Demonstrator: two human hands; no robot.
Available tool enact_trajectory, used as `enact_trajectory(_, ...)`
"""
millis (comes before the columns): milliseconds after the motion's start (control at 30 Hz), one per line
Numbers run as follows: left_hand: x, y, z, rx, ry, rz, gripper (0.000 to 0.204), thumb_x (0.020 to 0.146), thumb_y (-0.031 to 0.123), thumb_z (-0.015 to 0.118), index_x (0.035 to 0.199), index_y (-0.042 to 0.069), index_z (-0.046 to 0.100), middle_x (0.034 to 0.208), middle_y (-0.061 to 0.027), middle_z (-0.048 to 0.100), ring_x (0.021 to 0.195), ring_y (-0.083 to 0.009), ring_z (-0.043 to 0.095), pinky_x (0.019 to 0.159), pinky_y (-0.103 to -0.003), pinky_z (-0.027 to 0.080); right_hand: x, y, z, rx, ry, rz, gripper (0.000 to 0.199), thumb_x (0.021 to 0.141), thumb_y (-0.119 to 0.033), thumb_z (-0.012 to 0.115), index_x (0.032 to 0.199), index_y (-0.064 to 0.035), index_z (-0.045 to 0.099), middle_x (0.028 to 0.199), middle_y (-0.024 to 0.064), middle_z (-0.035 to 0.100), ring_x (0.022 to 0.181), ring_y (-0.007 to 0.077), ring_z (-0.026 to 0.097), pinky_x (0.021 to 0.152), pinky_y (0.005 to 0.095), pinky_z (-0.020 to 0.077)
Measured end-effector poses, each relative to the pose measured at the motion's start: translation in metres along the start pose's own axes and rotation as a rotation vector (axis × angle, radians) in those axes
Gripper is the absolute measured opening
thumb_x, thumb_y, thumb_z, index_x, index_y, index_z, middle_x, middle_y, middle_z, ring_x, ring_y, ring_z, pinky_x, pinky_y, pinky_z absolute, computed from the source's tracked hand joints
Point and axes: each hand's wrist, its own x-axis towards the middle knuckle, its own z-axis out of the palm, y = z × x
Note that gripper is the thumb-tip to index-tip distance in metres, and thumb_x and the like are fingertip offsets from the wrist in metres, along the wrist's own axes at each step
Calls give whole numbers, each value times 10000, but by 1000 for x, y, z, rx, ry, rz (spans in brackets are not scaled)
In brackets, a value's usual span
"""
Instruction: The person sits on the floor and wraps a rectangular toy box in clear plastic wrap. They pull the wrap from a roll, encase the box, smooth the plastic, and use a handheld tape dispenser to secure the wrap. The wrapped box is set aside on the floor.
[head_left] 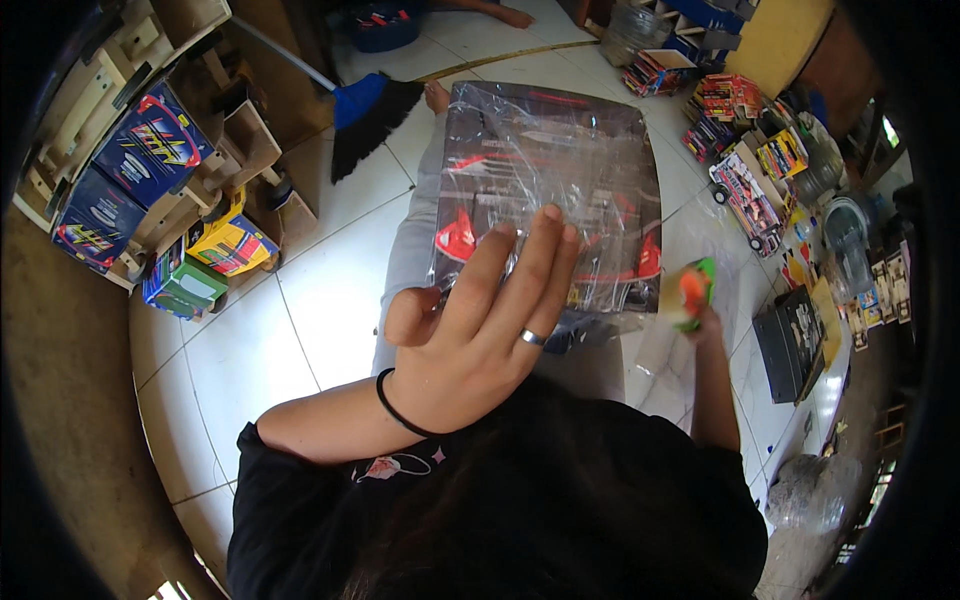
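Observation:
A dark flat box (pixel 600 150) with red and white printing, wrapped in clear plastic, rests on my lap. My left hand (pixel 480 310), with a silver ring and a black wrist band, lies over its near part, fingers stretched out and thumb apart. To the right of the box, my right hand (pixel 706 326) is closed round a green-and-orange hand tool (pixel 695 288). Motion smears this tool, so its exact kind does not show. Clear plastic film (pixel 665 345) hangs between the box and my right hand.
A blue broom with black bristles (pixel 375 110) lies ahead on the tiled floor. Wooden toy trucks with printed boxes (pixel 150 145) stand at left. On the right are a toy truck (pixel 745 200), stacks of coloured cards (pixel 728 98) and a dark box (pixel 790 345).

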Motion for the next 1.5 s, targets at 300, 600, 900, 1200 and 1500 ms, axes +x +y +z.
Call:
enact_trajectory(300,-7,-3,4,11,51,27,430,728,200,547,1151,164,619,1202,83,576,956,-90,457,732,-343,203,-203,-157,295,-621,-226,-1671,479,857,-85,577,1318,-38,457,1260,131,514,1149,225,526,958,355,444)
enact_trajectory(600,-13,-3,4,14,73,20,411,744,228,535,1146,183,608,1155,78,570,984,-101,443,809,-381,211,-345,-147,471,-1813,-1347,-1389,295,702,-189,676,927,0,659,862,77,610,799,151,586,677,304,462)
enact_trajectory(900,-12,-6,7,2,98,19,417,733,231,535,1142,191,608,1179,76,559,985,-104,438,812,-360,223,-323,-78,494,-2086,-1674,-1371,404,633,-138,655,1017,-13,653,1007,121,584,901,230,582,771,348,460)
enact_trajectory(1200,-23,-11,-3,-46,73,68,438,735,241,601,1172,224,625,1210,110,571,907,-101,438,758,-328,229,-328,-170,410,-2048,-1415,-1554,547,564,-87,635,1107,-27,647,1151,164,557,1003,310,578,864,392,458)
enact_trajectory(1500,-19,-17,1,46,106,127,454,711,245,551,1160,212,612,1199,142,560,907,-86,435,741,-332,218,-305,-206,250,-2008,-861,-1671,561,570,-90,606,1128,-71,665,1166,152,567,1013,311,590,866,415,486)
